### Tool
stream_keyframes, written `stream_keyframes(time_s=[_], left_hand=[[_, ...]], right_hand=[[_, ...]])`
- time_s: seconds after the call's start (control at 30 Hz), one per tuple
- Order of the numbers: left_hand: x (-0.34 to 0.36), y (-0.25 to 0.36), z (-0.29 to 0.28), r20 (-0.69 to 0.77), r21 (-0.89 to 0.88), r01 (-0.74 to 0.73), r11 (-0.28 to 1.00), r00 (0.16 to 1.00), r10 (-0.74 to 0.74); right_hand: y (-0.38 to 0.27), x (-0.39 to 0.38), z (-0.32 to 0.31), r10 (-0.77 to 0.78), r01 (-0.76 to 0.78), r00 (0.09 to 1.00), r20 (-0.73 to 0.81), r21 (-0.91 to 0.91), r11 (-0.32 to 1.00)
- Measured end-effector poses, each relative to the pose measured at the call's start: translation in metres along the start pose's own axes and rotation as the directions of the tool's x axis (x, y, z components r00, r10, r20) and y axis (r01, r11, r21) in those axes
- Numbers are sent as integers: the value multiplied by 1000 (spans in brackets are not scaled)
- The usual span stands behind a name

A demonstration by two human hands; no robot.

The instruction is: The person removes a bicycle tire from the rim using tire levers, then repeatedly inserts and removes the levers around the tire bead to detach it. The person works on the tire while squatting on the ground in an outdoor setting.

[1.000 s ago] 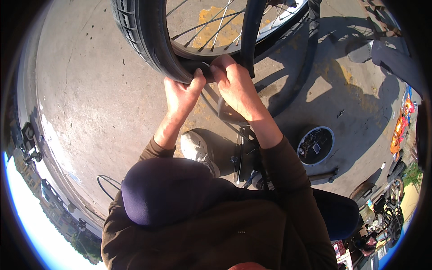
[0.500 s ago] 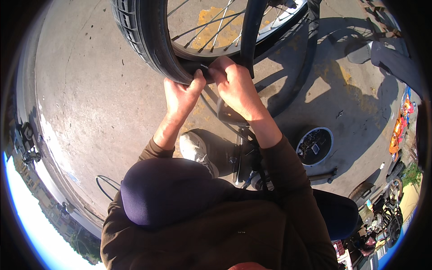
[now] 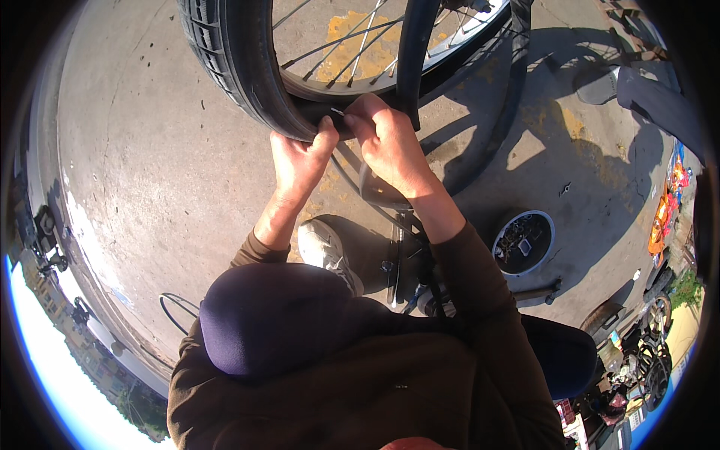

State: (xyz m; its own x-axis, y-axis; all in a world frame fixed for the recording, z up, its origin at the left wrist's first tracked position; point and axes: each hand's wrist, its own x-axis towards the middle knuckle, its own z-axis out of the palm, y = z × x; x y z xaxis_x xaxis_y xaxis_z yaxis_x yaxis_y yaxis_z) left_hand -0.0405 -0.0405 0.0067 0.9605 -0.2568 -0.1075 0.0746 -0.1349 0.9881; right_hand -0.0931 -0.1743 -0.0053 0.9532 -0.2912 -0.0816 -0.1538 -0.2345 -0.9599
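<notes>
A bicycle wheel's black tire [image 3: 244, 71] fills the top of the view, with spokes inside its rim. My left hand [image 3: 302, 156] is closed on the tire's lower edge, thumb on top and fingers partly hidden beneath. Beside it, my right hand [image 3: 386, 142] is closed in a pinch at the inner side of the tire. A small, thin silvery piece [image 3: 337, 112] sticks out from its fingertips toward my left thumb; its exact kind is too small to tell. A black inner tube [image 3: 510, 97] hangs in a loose loop to the right of the wheel.
A round tub [image 3: 526, 241] of small parts stands on the concrete at the right, with a dark bar-shaped tool [image 3: 538, 292] below it. Bicycle frame parts [image 3: 400, 259] lie beside my shoe [image 3: 321, 244]. Another person's leg [image 3: 652, 101] shows at the upper right.
The wheel and both hands appear shifted very slightly left. A bit more of the silvery piece shows at my right fingertips. Both hands keep their hold.
</notes>
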Motion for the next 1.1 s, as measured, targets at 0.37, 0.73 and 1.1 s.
stream_keyframes(time_s=[0.37,0.73,1.1], left_hand=[[1,-6,-3,-5,34,34,999,999,-34],[1,-4,-2,3,61,8,998,1000,-8],[3,-9,-4,-21,79,38,996,999,-36]], right_hand=[[-6,-4,10,75,-75,994,-74,-4,997],[-9,-3,8,74,-76,996,-52,-25,997],[-3,-2,13,-23,25,998,-56,37,999]])
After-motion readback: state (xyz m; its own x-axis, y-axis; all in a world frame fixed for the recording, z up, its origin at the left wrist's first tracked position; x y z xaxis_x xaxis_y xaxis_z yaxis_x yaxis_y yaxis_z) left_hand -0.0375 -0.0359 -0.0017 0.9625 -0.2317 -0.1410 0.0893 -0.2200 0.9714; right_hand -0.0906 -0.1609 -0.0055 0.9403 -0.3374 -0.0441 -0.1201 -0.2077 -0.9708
